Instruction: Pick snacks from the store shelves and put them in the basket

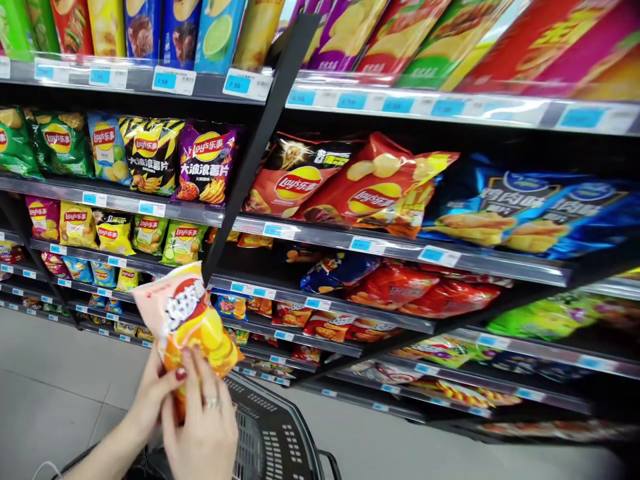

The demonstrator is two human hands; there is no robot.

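A pink and orange bag of chips is held up between both hands, tilted to the left, its printed front facing me. My left hand grips the bag's lower left side, with the thumb, its nail dark red, across the front. My right hand, wearing a ring, lies with its fingers over the lower front of the bag. Part of the bag's bottom is hidden by the fingers. Below and behind the hands is a black shopping basket with slotted walls.
Black shelves with blue price tags run across the view, filled with chip bags. A purple Lay's bag and a red Lay's bag stand on the middle shelf. Grey floor tiles lie below.
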